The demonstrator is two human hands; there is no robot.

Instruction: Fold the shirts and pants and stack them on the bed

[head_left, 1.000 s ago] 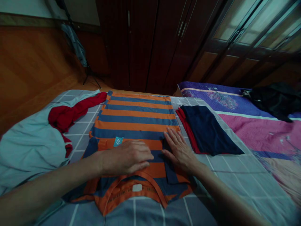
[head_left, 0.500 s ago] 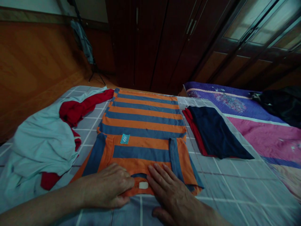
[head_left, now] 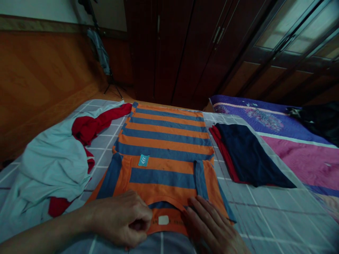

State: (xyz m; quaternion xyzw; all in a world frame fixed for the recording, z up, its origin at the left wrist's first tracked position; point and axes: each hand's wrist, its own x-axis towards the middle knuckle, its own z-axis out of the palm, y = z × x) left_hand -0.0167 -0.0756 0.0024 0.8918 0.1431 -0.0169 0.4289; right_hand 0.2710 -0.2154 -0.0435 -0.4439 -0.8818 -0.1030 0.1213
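Note:
An orange and blue striped T-shirt lies spread on the bed, its collar toward me and a small turquoise patch on its chest. Its sleeves are turned in over the body. My left hand is closed on the shirt at the left side of the collar, fingers curled under. Beside the collar's right side, my right hand rests on the cloth with fingers stretched out; its thumb is hidden low in the view. A pale label shows inside the neck between both hands.
A crumpled light-blue and red garment lies to the left. Folded dark-blue cloth on red cloth lies to the right. Beyond is a purple and pink bedcover with a black item. A dark wardrobe stands behind.
My right hand has slid right, away from the collar's middle, and more of the neck opening shows. My left hand stays at the collar's left side. The whole view has shifted slightly.

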